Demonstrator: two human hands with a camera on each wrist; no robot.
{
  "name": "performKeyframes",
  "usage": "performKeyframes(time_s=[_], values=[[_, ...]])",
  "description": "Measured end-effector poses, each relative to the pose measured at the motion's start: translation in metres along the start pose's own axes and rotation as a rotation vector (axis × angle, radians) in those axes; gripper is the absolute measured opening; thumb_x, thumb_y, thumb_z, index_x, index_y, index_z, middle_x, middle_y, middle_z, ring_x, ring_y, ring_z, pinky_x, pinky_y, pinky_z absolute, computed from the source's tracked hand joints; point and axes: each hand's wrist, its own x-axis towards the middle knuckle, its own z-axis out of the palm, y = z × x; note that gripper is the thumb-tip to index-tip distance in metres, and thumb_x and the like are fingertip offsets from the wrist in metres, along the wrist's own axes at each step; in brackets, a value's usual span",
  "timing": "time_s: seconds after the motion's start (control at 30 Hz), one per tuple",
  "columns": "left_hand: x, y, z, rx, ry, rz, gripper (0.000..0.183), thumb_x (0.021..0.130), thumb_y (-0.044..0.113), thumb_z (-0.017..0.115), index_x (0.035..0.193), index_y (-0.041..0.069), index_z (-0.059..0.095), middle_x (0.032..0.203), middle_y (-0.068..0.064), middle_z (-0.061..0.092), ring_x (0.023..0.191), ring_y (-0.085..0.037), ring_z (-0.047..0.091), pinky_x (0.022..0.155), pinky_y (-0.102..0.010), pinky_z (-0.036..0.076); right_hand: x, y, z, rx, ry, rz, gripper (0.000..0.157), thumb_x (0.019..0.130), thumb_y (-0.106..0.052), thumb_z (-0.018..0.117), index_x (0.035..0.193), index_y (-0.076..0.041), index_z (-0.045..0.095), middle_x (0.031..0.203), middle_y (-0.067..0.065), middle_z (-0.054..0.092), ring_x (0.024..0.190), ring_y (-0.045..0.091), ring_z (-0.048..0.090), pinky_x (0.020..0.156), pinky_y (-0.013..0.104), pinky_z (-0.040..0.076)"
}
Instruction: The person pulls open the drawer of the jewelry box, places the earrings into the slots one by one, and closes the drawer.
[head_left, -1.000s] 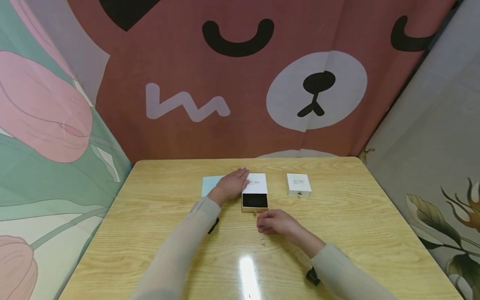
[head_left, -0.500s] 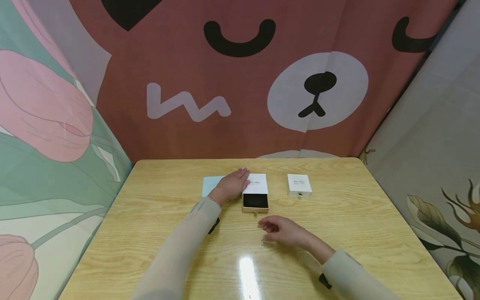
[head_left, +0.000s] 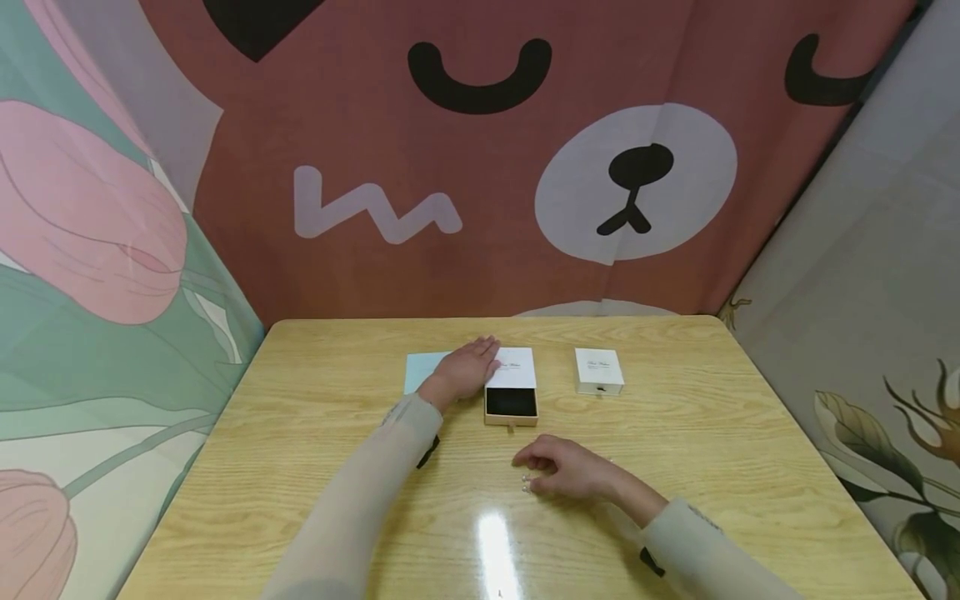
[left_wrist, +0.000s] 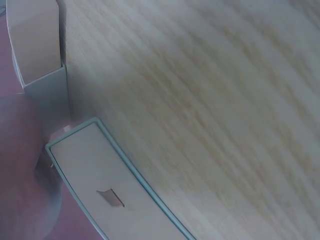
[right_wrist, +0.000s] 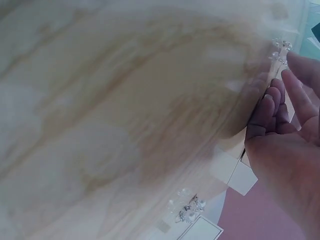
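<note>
My left hand (head_left: 463, 369) lies with extended fingers on the left part of a white drawer box (head_left: 517, 358). The box's drawer (head_left: 512, 402), lined in black, is pulled out toward me. In the left wrist view a teal-edged box front (left_wrist: 110, 197) with a small ribbon tab stands beside the hand. My right hand (head_left: 566, 468) is low over the table, thumb and index finger apart. Its fingertips are right at a small sparkling piece of jewelry (head_left: 526, 483), which appears as clear stones (right_wrist: 281, 50) in the right wrist view.
A light blue box (head_left: 422, 367) is partly hidden behind my left hand. To the right stands a second white drawer box (head_left: 598, 371), pushed shut. Another clear jewelry piece (right_wrist: 190, 207) lies on the wooden table (head_left: 300, 467), past my right hand.
My right hand has drawn back from in front of the pulled-out drawer, spreading its thumb and index finger at the small jewelry piece. My left hand has stayed on the box.
</note>
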Motion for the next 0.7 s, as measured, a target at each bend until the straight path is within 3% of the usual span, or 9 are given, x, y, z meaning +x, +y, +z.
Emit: performKeyframes(time_s=[0.23, 0.7], values=[[-0.0007, 0.0006, 0.0003, 0.013, -0.004, 0.0, 0.061, 0.112, 0.045, 0.014, 0.164, 0.014, 0.01, 0.17, -0.002, 0.011, 0.157, -0.02, 0.01, 0.128, -0.033, 0.012, 0.0039, 0.0048, 0.0025, -0.066, -0.001, -0.074, 0.032, 0.092, -0.01, 0.074, 0.124, -0.013, 0.072, 0.107, -0.003, 0.062, 0.096, 0.008, 0.056, 0.085, 0.023, 0.053], [-0.003, 0.0018, -0.0021, 0.005, -0.004, -0.003, 0.06, 0.112, 0.045, 0.015, 0.164, 0.015, 0.01, 0.171, -0.002, 0.011, 0.157, -0.02, 0.01, 0.128, -0.033, 0.013, 0.007, 0.0072, 0.0053, -0.072, 0.013, -0.037, 0.021, 0.092, -0.012, 0.075, 0.112, -0.018, 0.076, 0.105, -0.006, 0.063, 0.096, 0.006, 0.057, 0.085, 0.022, 0.053]])
